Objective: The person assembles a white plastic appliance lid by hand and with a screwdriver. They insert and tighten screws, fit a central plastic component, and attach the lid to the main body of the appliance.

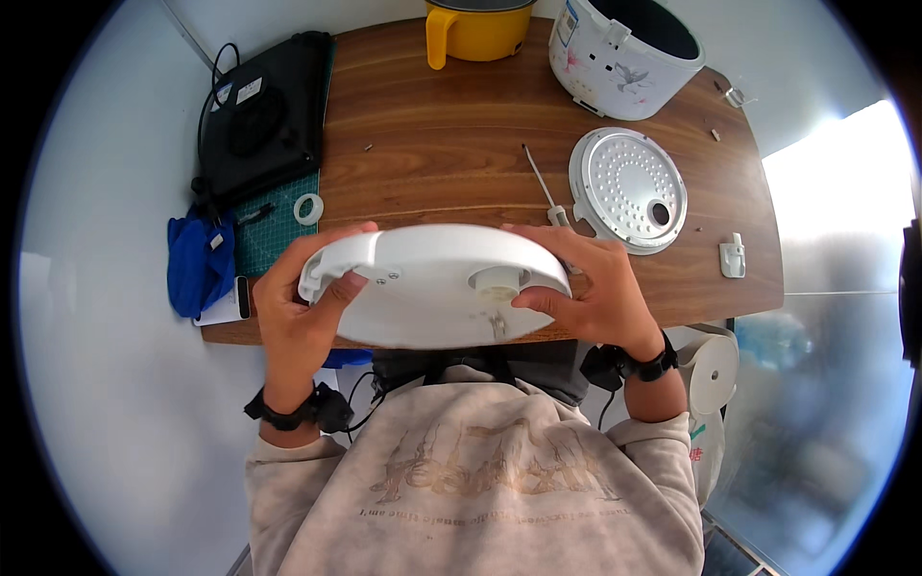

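A round white rice cooker lid [423, 312] is held up, tilted, over the table's near edge. My left hand [305, 293] grips its left end by the hinge part, thumb on the near face close to two small screws. On the right side my right hand [600, 288] clasps the rim, its thumb beside a round protruding valve piece [497, 282]. Just beyond that hand lies a screwdriver [545, 182], its handle partly hidden. The silver perforated inner lid plate [629, 187] rests flat to the right of it.
At the back stand a white rice cooker body [615, 67] and a yellow pot [480, 34]. A black appliance [264, 125] with a cable, a green cutting mat [279, 235], a tape roll [308, 209] and blue cloth [200, 264] are left. A small white part [733, 257] lies right.
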Tool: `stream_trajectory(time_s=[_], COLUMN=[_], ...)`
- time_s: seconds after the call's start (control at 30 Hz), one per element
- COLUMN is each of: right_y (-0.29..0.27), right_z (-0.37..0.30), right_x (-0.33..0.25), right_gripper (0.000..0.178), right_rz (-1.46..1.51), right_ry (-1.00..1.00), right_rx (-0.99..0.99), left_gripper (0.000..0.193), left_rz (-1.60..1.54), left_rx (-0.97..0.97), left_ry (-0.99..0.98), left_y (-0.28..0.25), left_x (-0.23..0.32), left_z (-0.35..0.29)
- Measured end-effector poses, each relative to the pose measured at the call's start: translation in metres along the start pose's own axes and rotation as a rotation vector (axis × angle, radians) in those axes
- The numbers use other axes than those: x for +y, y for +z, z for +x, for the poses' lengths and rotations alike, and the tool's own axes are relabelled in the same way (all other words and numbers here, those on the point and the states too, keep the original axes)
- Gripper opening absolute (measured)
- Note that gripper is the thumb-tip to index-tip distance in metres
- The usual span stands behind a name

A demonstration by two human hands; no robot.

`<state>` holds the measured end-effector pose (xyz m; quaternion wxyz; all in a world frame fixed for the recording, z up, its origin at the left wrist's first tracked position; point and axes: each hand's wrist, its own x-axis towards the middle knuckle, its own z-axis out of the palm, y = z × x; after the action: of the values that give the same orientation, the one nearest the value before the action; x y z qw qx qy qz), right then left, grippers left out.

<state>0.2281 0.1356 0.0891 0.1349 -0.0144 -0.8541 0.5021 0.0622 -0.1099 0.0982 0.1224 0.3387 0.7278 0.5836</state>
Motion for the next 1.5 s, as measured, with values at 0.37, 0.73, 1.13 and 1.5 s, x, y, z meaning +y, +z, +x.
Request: stream_trajectory(time_s=[0.37, 0.73, 1.13, 1.5], right_y=[-0.005, 0.003, 0.026, 0.026], right_z=[0.017, 0.040, 0.065, 0.061], right_x=[0.030, 0.049, 0.049, 0.055], right_gripper=[0.051, 0.041, 0.028, 0.033], right_rz=[0.403, 0.347, 0.199, -0.034], right_ry=[0.268, 0.278, 0.346, 0.151], right_rx=[-0.186, -0.343, -0.341, -0.211], left_gripper=[0.104, 0.114, 0.055, 0.042], left_rz=[-0.524, -0.590, -0.358, -0.477], left_rx=[-0.868, -1.038, -0.841, -0.611], left_ry=[-0.370, -0.438, -0.589, -0.762], left_y=[-0.028, 0.013, 0.015, 0.021], left_x=[-0.044, -0.051, -0.049, -0.076], left_z=[0.025, 0.050, 0.057, 0.046])
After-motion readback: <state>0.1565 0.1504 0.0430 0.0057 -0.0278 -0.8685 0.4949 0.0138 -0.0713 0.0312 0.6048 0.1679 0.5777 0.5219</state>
